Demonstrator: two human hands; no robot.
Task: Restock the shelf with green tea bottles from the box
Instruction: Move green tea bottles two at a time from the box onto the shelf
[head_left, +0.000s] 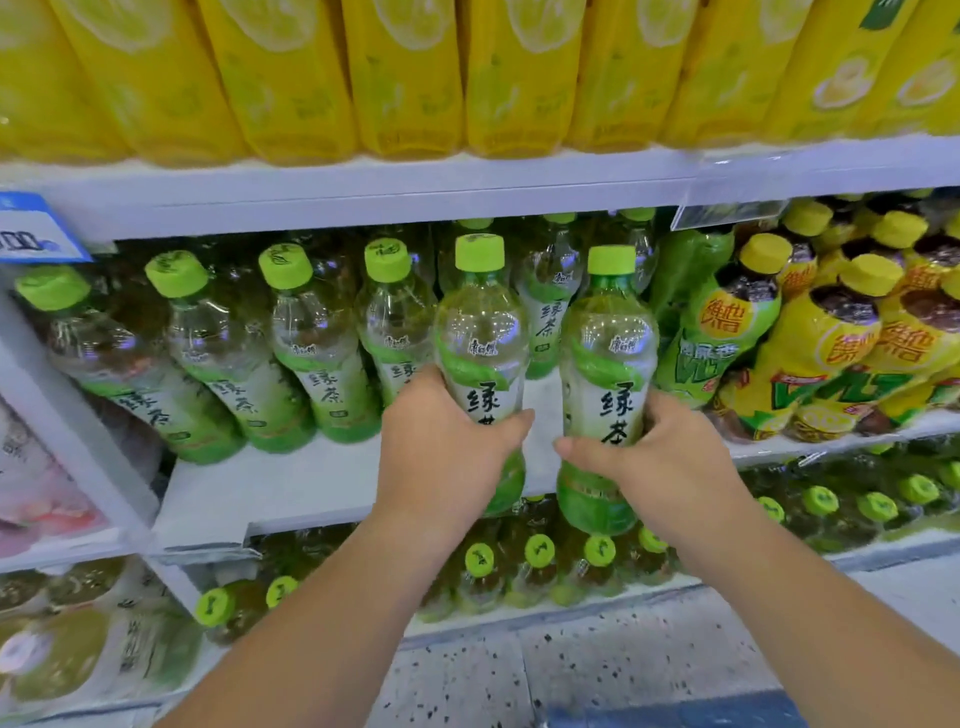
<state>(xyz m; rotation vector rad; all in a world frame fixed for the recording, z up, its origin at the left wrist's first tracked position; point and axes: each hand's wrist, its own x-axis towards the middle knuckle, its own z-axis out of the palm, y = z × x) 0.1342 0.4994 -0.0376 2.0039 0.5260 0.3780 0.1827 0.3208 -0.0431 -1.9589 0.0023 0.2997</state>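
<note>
The left hand grips a green tea bottle round its lower half, with the thumb laid across the front of the white label and the fingers curled round the far side, closed firmly on it. The right hand holds a second bottle of the same kind in the same way, its thumb pointing left across the label and its fingers wrapped round the right side. Both bottles are upright with light green caps on, side by side with a narrow gap between them, and they sit at the front of the white middle shelf. Their bases show low against its front edge, and it is not clear whether they rest on it. To the left, a row of matching bottles stands further back on the same shelf, leaving a bare strip of shelf in front of it. To the right stand yellow-capped bottles with yellow and green labels, close beside the second bottle. The shelf above carries large yellow bottles, and the shelf below holds more green-capped bottles. A blue and white price tag hangs at the far left, and a speckled floor shows between the forearms
</note>
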